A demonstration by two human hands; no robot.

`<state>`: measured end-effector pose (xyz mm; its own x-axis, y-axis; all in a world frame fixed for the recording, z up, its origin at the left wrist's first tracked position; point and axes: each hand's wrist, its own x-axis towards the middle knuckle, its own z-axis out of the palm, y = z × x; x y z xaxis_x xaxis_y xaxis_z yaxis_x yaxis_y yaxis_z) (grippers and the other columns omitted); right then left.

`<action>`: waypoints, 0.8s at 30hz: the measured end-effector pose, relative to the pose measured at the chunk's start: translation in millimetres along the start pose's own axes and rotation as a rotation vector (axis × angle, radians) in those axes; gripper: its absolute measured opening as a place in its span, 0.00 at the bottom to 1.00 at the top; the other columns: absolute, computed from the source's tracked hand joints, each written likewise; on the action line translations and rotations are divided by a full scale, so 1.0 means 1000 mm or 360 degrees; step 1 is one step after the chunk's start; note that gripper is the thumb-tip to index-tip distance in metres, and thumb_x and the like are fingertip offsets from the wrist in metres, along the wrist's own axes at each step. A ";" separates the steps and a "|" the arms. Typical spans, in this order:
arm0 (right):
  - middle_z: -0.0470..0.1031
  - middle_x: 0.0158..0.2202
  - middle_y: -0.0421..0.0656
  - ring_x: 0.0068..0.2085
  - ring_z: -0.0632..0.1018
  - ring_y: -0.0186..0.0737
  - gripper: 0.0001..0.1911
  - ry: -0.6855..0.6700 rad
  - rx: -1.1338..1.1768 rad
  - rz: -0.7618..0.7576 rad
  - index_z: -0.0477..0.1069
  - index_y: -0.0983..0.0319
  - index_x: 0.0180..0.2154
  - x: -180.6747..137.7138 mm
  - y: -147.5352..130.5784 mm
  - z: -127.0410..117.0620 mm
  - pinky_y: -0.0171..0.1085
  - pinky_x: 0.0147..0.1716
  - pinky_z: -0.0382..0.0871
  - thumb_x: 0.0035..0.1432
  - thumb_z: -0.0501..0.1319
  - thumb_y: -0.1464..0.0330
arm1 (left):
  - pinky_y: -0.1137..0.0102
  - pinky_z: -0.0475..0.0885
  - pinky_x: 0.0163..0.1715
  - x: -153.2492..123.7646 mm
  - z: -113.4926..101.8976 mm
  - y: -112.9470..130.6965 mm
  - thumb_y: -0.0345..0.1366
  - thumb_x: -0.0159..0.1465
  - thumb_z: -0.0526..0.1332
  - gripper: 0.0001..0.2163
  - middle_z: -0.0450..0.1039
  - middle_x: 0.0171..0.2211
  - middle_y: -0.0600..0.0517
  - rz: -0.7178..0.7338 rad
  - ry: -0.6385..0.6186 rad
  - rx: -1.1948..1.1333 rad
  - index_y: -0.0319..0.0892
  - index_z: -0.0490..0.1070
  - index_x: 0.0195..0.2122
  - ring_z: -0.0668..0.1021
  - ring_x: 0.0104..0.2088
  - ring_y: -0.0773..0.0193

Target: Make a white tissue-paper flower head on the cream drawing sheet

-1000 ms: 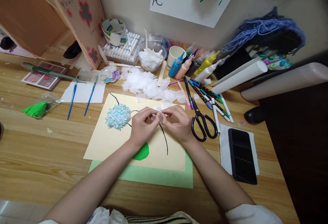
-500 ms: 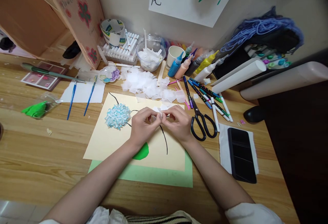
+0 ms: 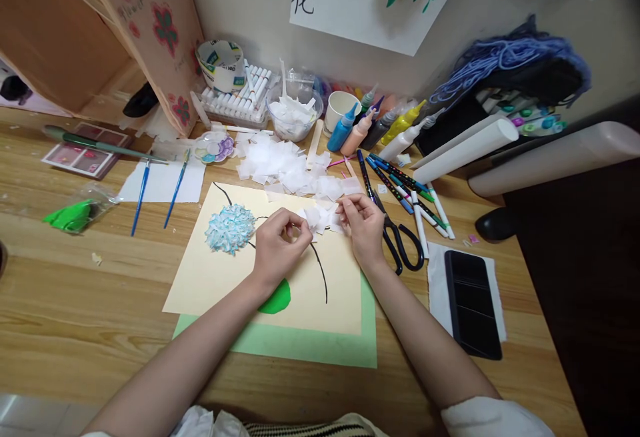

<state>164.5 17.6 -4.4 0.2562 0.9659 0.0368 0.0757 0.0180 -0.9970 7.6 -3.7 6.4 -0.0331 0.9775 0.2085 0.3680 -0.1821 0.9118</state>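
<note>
Over the cream paper (image 3: 220,290), my left hand (image 3: 283,243) is closed in a pinch, its fingertips together; whatever lies between them is too small to make out. To its right, my right hand (image 3: 364,227) also has thumb and forefinger drawn together, by the right edge of some white tissue pieces (image 3: 320,217); I cannot make out what it grips. A fluffy blue-and-white paper flower (image 3: 230,229) is on the cream paper, left of my left hand. Black curved lines and a green leaf shape (image 3: 277,298), partly covered by my left forearm, show there too.
Green paper (image 3: 300,347) lies under the cream sheet. Behind are a tissue heap (image 3: 280,160), a plastic bowl (image 3: 294,113), a paper cup (image 3: 341,111) and paint bottles (image 3: 356,135). Scissors (image 3: 410,250), markers (image 3: 400,183) and a black case (image 3: 473,303) lie to the right; brushes (image 3: 141,197) left.
My hands have parted. The right hand has moved right and slightly up, uncovering the white tissue pieces between them; the left stays nearly in place.
</note>
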 end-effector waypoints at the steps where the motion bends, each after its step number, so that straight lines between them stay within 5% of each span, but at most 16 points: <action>1: 0.70 0.25 0.38 0.25 0.70 0.32 0.09 -0.0059 -0.0022 -0.0042 0.70 0.61 0.30 -0.001 -0.001 0.001 0.32 0.24 0.64 0.54 0.61 0.62 | 0.74 0.60 0.24 0.000 0.000 0.000 0.28 0.55 0.59 0.04 0.64 0.21 0.56 0.0002 -0.0002 0.0003 0.40 0.67 0.24 0.65 0.22 0.71; 7: 0.70 0.28 0.39 0.28 0.70 0.33 0.07 -0.0416 -0.0320 -0.0267 0.71 0.62 0.30 -0.011 -0.005 0.007 0.34 0.28 0.65 0.50 0.66 0.66 | 0.74 0.60 0.24 0.000 -0.001 0.001 0.29 0.56 0.59 0.05 0.64 0.21 0.56 0.0060 -0.0021 0.0015 0.41 0.67 0.24 0.65 0.22 0.71; 24: 0.69 0.23 0.37 0.25 0.71 0.32 0.10 -0.0142 -0.0073 -0.0101 0.69 0.63 0.25 0.000 0.000 0.005 0.32 0.25 0.66 0.50 0.65 0.64 | 0.74 0.60 0.23 0.001 -0.001 0.002 0.28 0.54 0.59 0.05 0.63 0.20 0.57 -0.0017 0.0026 0.0039 0.41 0.65 0.22 0.65 0.22 0.71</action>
<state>159.8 18.9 -4.6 0.1630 0.9823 0.0917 0.1337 0.0701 -0.9885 7.0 -3.6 8.6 -0.0519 0.9774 0.2048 0.3903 -0.1689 0.9051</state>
